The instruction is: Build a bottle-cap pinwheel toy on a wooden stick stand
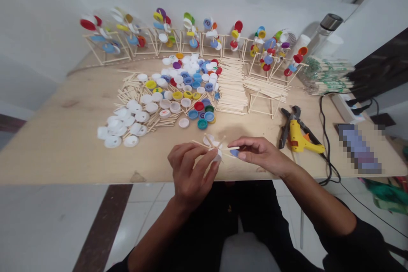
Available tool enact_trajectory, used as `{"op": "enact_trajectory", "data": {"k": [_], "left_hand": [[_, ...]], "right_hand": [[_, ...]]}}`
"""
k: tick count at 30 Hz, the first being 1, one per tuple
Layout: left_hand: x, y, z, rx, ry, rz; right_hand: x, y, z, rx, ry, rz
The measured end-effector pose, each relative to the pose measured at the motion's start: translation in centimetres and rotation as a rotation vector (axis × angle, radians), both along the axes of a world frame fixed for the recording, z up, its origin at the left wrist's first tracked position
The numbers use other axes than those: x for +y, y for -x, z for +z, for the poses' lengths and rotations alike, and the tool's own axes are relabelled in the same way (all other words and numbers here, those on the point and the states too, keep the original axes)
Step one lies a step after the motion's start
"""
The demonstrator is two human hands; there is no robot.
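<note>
Low centre of frame, my left hand (189, 170) pinches a white cap (214, 146) with wooden sticks radiating from it, lifted just above the surface (63, 136), likely so the spokes stay free. My right hand (259, 153) pinches a small blue cap (235, 152) beside one stick tip. Loose bottle caps (178, 89) and stacked sticks (232, 87) lie heaped behind, in no container; a yellow glue gun (301, 138) rests at the right.

Yellow glue gun (301, 139) beside pliers (288, 125), loose bottle caps (178, 93), stacked sticks (232, 87).
</note>
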State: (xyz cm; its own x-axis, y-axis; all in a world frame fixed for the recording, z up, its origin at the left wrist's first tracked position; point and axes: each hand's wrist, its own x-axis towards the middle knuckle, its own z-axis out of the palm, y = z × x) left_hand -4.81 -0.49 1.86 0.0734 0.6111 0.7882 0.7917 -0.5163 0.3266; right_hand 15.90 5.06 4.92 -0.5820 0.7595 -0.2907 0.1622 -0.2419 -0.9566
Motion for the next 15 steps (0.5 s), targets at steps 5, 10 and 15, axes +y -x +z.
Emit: {"op": "enact_trajectory", "data": {"k": [5, 10, 15], "left_hand": [[0.03, -0.06, 0.07, 0.000, 0.001, -0.007], [-0.02, -0.09, 0.04, -0.003, 0.005, -0.010], [-0.03, -0.11, 0.03, -0.002, 0.021, -0.014]], "right_hand": [[0.02, 0.06, 0.20, -0.012, 0.003, 0.015], [0.02, 0.10, 0.24, -0.012, 0.015, 0.022], [0.01, 0.18, 0.11, -0.011, 0.018, 0.015]]}}
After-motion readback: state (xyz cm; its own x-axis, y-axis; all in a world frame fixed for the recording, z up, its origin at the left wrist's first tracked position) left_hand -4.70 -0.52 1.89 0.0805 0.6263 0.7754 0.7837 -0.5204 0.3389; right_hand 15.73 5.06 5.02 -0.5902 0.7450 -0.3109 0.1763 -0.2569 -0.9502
